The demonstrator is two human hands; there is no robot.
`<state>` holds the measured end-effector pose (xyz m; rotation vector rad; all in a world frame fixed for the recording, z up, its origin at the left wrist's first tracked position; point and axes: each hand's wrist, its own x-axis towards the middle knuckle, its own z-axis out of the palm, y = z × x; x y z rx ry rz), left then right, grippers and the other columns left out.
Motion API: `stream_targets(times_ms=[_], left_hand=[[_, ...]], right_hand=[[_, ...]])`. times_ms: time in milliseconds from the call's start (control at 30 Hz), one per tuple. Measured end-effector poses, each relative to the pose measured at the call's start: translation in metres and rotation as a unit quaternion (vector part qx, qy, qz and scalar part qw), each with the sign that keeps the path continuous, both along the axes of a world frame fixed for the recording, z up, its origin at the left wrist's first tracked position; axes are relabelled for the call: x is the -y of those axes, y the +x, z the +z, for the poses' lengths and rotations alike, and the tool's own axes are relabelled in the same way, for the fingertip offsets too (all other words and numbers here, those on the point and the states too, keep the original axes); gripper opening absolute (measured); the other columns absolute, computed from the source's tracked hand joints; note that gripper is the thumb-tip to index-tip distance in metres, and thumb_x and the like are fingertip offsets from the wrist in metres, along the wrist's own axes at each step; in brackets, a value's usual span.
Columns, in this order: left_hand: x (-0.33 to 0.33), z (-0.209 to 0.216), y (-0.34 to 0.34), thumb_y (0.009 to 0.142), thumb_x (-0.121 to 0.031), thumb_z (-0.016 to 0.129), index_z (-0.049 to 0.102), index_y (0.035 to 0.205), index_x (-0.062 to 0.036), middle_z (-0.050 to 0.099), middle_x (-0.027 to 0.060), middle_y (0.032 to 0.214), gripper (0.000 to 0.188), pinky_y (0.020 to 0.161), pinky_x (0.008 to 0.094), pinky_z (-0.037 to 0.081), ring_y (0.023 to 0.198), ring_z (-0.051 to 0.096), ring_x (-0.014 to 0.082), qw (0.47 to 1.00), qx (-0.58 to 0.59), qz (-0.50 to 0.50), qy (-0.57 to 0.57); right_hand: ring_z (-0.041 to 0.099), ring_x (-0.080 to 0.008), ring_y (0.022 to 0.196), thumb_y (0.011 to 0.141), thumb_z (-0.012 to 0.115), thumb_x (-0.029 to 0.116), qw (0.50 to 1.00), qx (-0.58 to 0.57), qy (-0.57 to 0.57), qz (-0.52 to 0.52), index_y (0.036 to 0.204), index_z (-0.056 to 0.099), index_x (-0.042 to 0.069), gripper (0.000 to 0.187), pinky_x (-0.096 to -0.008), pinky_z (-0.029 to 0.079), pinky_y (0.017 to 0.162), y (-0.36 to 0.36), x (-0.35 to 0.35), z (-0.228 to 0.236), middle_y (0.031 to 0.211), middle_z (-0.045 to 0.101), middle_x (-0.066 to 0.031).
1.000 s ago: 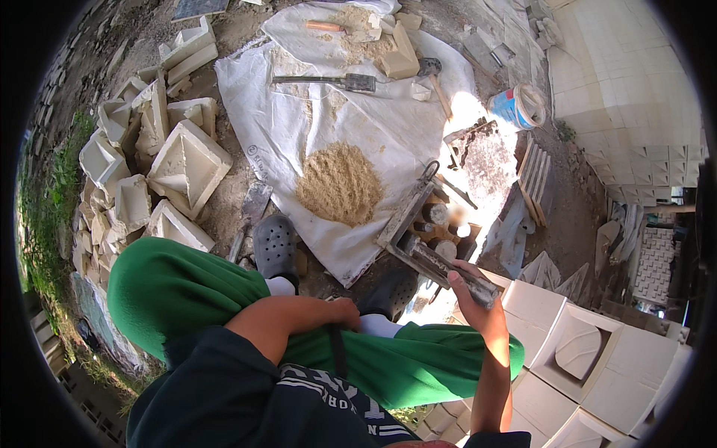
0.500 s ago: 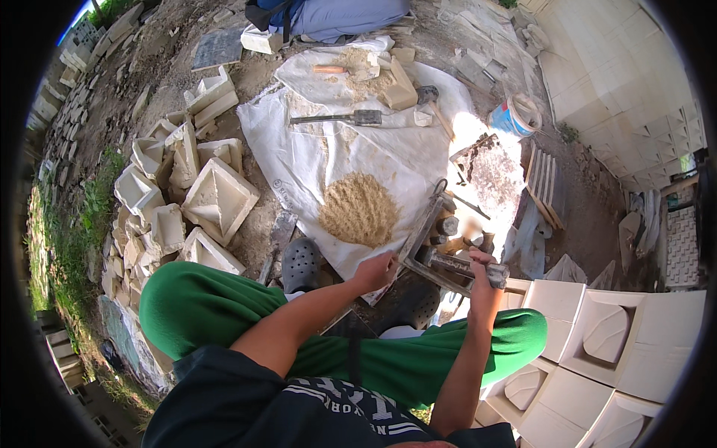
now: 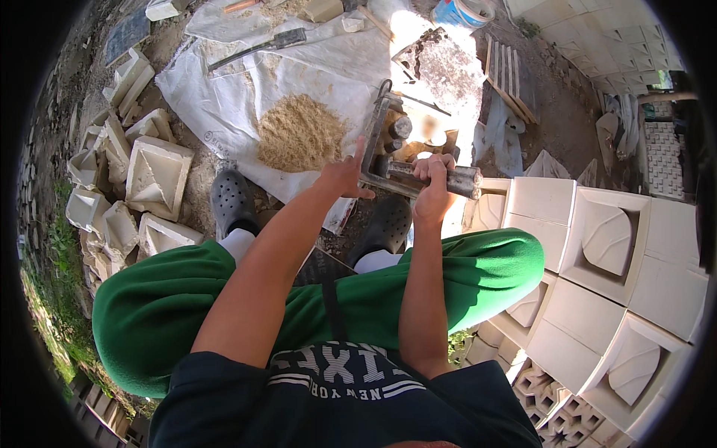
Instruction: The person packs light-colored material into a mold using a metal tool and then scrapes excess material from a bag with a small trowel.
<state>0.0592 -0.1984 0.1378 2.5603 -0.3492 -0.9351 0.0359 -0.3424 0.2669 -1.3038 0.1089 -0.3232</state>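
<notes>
My left hand (image 3: pixel 343 178) is open beside the near left corner of a dark metal frame (image 3: pixel 376 133), its index finger stretched forward and its thumb apart. My right hand (image 3: pixel 435 179) is closed around a grey hammer-like tool (image 3: pixel 464 182) with a thick cylindrical end, lying across the near part of the frame. Inside the frame are a tan surface and dark round knobs (image 3: pixel 400 128); the fingers partly hide what lies under the tool. A heap of sand (image 3: pixel 301 134) rests on the white sheet (image 3: pixel 216 101), left of the frame.
Cream moulded blocks (image 3: pixel 158 175) are piled at the left. More patterned blocks (image 3: pixel 609 231) stand stacked at the right. A long-handled tool (image 3: pixel 258 49) lies on the sheet. Farther off are a blue and white bucket (image 3: pixel 459 13) and wooden slats (image 3: pixel 508 78).
My left hand has gone from closed at the frame's corner to spread fingers beside it. My right hand still grips the tool. The whole view has shifted, so the surroundings appear higher and farther left.
</notes>
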Motion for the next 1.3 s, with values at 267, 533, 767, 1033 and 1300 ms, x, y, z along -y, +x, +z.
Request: stream_targets(times_ms=[267, 533, 767, 1033, 1300], left_hand=[[0.019, -0.022, -0.009, 0.070, -0.056, 0.075, -0.029, 0.141, -0.0086, 0.044, 0.0297, 0.136, 0.135, 0.093, 0.0464, 0.046, 0.112, 0.056, 0.0405, 0.989, -0.057, 0.100, -0.095], [0.023, -0.023, 0.000, 0.072, -0.044, 0.077, -0.032, 0.141, -0.0112, 0.042, 0.0345, 0.134, 0.133, 0.091, 0.0479, 0.046, 0.112, 0.056, 0.0423, 0.988, -0.097, 0.074, -0.092], [0.027, -0.033, 0.002, 0.073, -0.041, 0.077, -0.033, 0.140, -0.0109, 0.044, 0.0336, 0.132, 0.133, 0.091, 0.0495, 0.046, 0.112, 0.055, 0.0446, 0.987, -0.090, 0.079, -0.105], [0.026, -0.039, 0.000, 0.073, -0.040, 0.078, -0.035, 0.138, -0.0102, 0.045, 0.0332, 0.131, 0.133, 0.093, 0.0500, 0.045, 0.113, 0.053, 0.0455, 0.982, -0.096, 0.077, -0.142], [0.025, -0.045, -0.001, 0.073, -0.035, 0.078, -0.036, 0.137, -0.0054, 0.043, 0.0359, 0.130, 0.134, 0.095, 0.0481, 0.044, 0.115, 0.051, 0.0462, 0.980, -0.074, 0.074, -0.172]], right_hand=[[0.027, -0.0106, 0.054, 0.082, 0.045, 0.008, 0.999, -0.010, 0.000, -0.031, 0.062, 0.028, 0.011, 0.027, -0.0266, 0.028, 0.054, -0.008, -0.018, 0.029, 0.056, 0.030, 0.0000], [0.033, -0.0103, 0.059, 0.082, 0.043, 0.001, 0.999, -0.016, 0.029, -0.016, 0.063, 0.034, 0.007, 0.022, -0.0252, 0.029, 0.055, 0.005, -0.011, 0.006, 0.059, 0.037, -0.0012], [0.025, -0.0123, 0.052, 0.082, 0.041, 0.006, 0.999, -0.021, 0.008, -0.035, 0.058, 0.028, 0.009, 0.028, -0.0304, 0.031, 0.057, 0.008, -0.013, 0.020, 0.053, 0.028, -0.0002], [0.026, -0.0109, 0.052, 0.080, 0.044, 0.001, 1.000, 0.020, 0.002, -0.008, 0.059, 0.029, 0.009, 0.027, -0.0280, 0.027, 0.053, -0.001, -0.008, 0.021, 0.055, 0.030, 0.0004], [0.027, -0.0105, 0.053, 0.082, 0.043, 0.004, 0.999, -0.003, -0.006, -0.037, 0.060, 0.028, 0.009, 0.027, -0.0270, 0.028, 0.053, 0.000, -0.007, 0.027, 0.056, 0.029, -0.0003]])
